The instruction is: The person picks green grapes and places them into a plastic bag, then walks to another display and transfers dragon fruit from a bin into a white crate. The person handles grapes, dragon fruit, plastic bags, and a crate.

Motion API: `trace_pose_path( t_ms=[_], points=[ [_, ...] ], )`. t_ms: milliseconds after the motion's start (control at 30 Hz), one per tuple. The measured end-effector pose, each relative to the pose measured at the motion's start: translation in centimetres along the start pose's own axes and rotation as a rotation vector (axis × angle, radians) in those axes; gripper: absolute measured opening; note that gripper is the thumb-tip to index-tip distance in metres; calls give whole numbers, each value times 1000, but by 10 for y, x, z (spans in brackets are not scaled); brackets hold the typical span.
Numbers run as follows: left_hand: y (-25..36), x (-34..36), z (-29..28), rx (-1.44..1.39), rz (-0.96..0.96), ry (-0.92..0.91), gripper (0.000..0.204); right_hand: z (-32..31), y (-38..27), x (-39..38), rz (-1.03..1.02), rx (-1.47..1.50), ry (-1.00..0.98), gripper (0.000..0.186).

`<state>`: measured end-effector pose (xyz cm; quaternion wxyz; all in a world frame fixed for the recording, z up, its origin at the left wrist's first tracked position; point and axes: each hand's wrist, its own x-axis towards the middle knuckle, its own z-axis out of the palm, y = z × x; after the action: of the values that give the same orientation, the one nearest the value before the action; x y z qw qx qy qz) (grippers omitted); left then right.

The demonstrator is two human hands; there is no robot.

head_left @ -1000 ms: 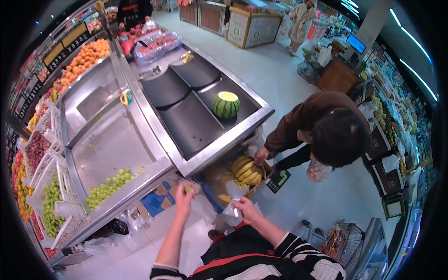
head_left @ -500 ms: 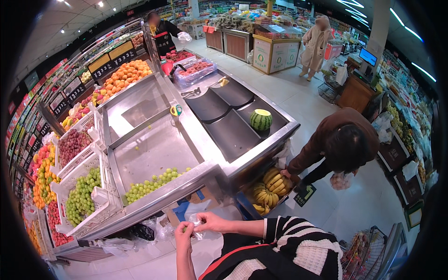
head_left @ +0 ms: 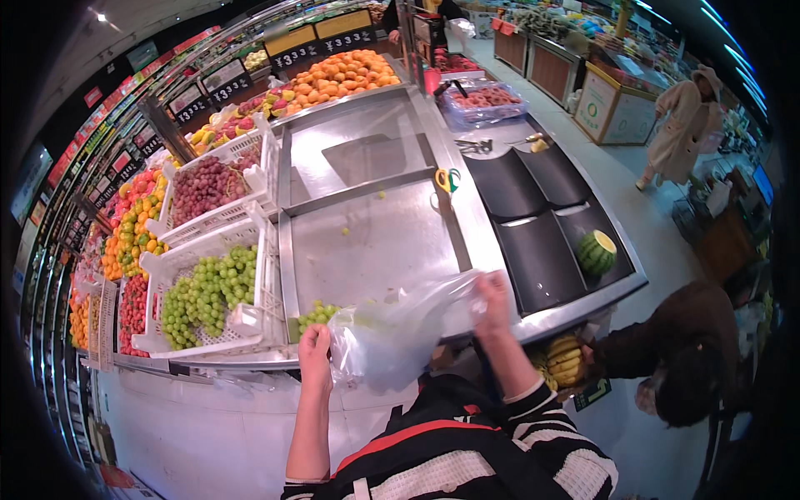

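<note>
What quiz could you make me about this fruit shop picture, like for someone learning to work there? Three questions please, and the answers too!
1. What do the left hand and right hand hold stretched between them?
2. Where does the cut watermelon sit?
A) in a shopping basket
B) on a black display tray
C) on the floor
3. True or false: the dark red grapes and the big pile of green grapes share one crate.

Key:
1. A clear plastic bag.
2. B.
3. False: the dark red grapes and green grapes lie in separate white crates.
</note>
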<state>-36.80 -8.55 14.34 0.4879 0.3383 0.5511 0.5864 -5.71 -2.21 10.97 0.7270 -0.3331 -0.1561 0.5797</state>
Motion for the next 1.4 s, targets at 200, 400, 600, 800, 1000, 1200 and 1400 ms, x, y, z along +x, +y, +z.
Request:
trace_pose_path(
  t_ms=[200,400,600,800,1000,1200,1400],
  points=[
    [24,53,7,-43,18,-25,8,-33,-68,89,-681,-225,317,21],
    [18,68,32,101,133,-231,8,-10,-16,48,-678,-1140,425,87],
    [11,68,48,456,414,-677,10,63,73,-34,59,-768,-389,19],
    [15,84,1,544,464,-778,13,106,102,-50,173,-618,-325,16],
    [6,102,-44,412,210,-755,23,138,137,-59,136,-682,-275,12],
    [-1,113,-72,204,-23,-700,29,154,175,-64,106,-818,-336,14],
    [-2,122,-86,123,-192,-789,19,156,185,-71,222,-898,-407,21]
  ],
)
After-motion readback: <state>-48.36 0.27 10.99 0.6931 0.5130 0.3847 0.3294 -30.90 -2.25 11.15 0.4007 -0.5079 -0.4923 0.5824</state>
